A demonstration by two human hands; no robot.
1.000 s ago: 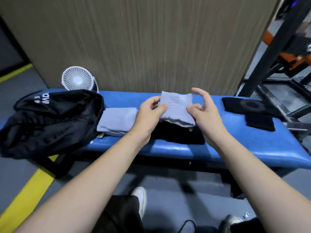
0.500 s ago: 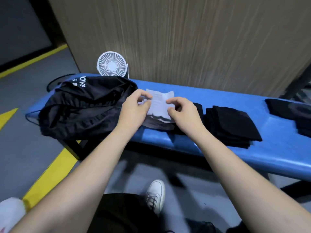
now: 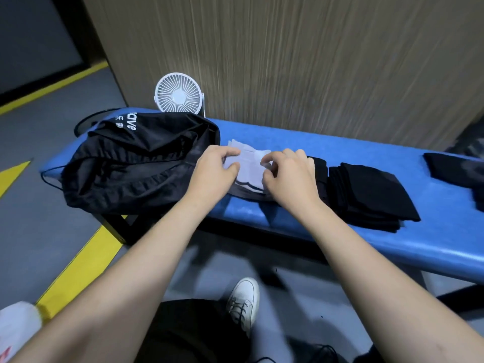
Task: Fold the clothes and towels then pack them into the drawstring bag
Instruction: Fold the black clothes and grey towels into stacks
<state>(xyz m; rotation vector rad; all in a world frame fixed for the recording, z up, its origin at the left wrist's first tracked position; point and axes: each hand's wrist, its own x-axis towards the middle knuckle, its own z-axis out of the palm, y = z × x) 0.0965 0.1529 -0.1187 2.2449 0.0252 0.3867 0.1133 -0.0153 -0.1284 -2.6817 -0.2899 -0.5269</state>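
Observation:
A stack of folded light grey towels (image 3: 248, 169) lies on the blue padded bench (image 3: 366, 153), just right of the black drawstring bag (image 3: 131, 163). My left hand (image 3: 214, 169) pinches the stack's left edge with thumb and curled fingers. My right hand (image 3: 288, 174) grips its right edge. A dark cloth (image 3: 246, 193) lies under the grey stack. A pile of folded black clothes (image 3: 372, 195) sits to the right on the bench. More black cloth (image 3: 455, 171) lies at the bench's far right.
A small white fan (image 3: 179, 93) stands at the back of the bench against the wooden wall panel (image 3: 314, 61). Yellow floor lines (image 3: 78, 271) run at the left. A white shoe (image 3: 243, 302) is on the floor below.
Both hands carried the folded grey towel left and set it onto the other grey towel beside the bag. The view swung left with them.

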